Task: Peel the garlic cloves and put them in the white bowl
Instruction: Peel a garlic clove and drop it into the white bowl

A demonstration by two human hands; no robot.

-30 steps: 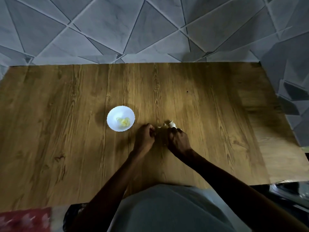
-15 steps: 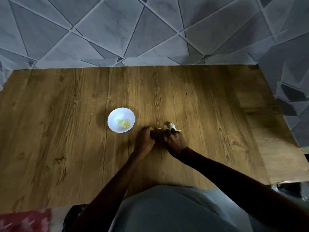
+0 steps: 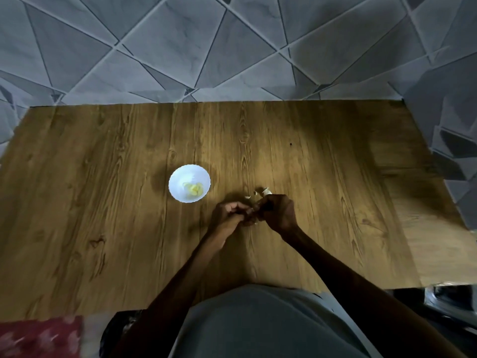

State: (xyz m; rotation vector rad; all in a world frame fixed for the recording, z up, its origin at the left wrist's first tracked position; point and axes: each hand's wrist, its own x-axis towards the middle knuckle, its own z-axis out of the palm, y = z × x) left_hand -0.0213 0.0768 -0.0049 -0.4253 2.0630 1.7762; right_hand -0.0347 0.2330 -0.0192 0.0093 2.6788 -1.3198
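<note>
**Desk:** What changed from half a second ago?

**Photographer:** Both hands have shifted only slightly. The left hand (image 3: 228, 214) has rolled, so its curled fingers (image 3: 233, 206) now face up where its back showed before. The white bowl (image 3: 178, 177) and the pale garlic pieces (image 3: 265, 191) lie where they did.

**Desk:** What are the hands doing?

**Photographer:** They meet fingertip to fingertip over the wooden table (image 3: 103, 202). The fingers of both the left hand and the right hand (image 3: 280, 211) are bent inward and close together. Whatever sits between them is hidden by fingers and shadow, so I cannot tell whether either hand holds a clove.

**Desk:** Where is the garlic?

**Photographer:** The pale pieces lie on the table just beyond the right hand's knuckles, almost touching them. It is too dim to tell skin from clove. Yellowish peeled cloves (image 3: 194, 188) sit inside the bowl.

**Desk:** And the bowl?

**Photographer:** It stands upright near the left hand, to that hand's left and a little beyond it, clear of the fingers.

**Desk:** Anything else?

**Photographer:** Grey tiling (image 3: 206, 47) with angular lines lies past the table's far edge. A red patterned cloth (image 3: 38, 337) shows well behind and left of the left arm.
</note>
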